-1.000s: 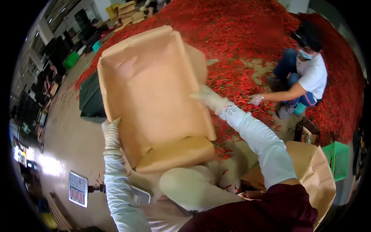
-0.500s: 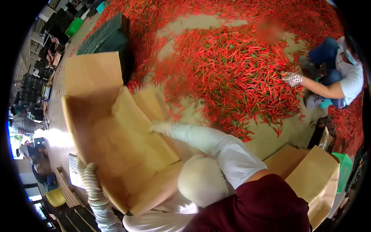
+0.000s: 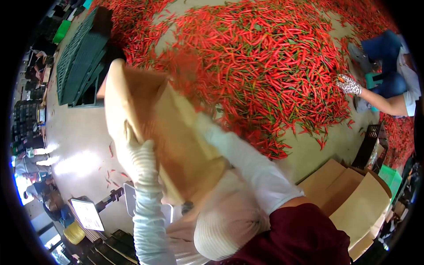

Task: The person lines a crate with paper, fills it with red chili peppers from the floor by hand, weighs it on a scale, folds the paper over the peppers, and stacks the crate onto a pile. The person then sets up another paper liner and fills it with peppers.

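Note:
An open cardboard box (image 3: 181, 145) with brown paper lining is tilted in front of me, between my two gloved hands. My left hand (image 3: 137, 154) grips the near left side of the box, its gloved fingers against the cardboard. My right hand (image 3: 206, 128) is at the far right side of the box, blurred, with its fingers not clear. Past the box lies a large pile of red chilies (image 3: 265, 70) on the floor. The inside of the box shows only in part.
A co-worker's gloved hand (image 3: 349, 84) rests at the pile's right edge. Dark green crates (image 3: 84, 57) lean at the upper left. Another lined cardboard box (image 3: 362, 207) stands at the lower right. A scale's display (image 3: 87, 214) is at the lower left.
The box has swung upright and narrower in view, moving right with my left hand. My right hand has shifted slightly right and up. The view has also shifted.

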Demonstrator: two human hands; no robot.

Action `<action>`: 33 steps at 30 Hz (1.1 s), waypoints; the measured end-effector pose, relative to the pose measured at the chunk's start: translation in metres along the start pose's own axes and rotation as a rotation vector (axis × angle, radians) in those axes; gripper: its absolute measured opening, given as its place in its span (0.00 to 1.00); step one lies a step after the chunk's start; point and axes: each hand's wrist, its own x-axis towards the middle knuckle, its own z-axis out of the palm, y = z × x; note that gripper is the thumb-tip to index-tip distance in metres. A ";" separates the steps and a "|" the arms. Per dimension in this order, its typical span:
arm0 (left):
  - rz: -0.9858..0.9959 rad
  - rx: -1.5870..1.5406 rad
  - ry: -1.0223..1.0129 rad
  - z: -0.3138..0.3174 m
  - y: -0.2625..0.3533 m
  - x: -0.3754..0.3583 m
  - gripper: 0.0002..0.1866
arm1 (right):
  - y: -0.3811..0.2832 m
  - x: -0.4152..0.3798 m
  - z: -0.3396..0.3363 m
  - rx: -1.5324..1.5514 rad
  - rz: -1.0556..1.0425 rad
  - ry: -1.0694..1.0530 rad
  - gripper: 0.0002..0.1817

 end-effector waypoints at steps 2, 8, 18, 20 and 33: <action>0.101 0.034 -0.024 0.036 -0.006 0.016 0.46 | 0.042 0.051 -0.016 0.104 -0.040 0.170 0.17; -0.123 -0.136 -0.073 0.061 0.033 0.016 0.47 | -0.005 -0.038 -0.090 0.151 -0.093 0.113 0.20; -0.043 -0.249 -0.036 0.067 0.015 0.025 0.48 | 0.106 -0.076 -0.502 -0.240 -0.129 1.315 0.31; -0.047 -0.243 -0.041 0.064 0.010 0.026 0.49 | 0.152 -0.052 -0.549 0.269 0.095 1.051 0.41; -0.029 -0.171 -0.035 0.066 0.015 0.026 0.50 | 0.081 -0.004 -0.482 0.275 0.047 0.536 0.57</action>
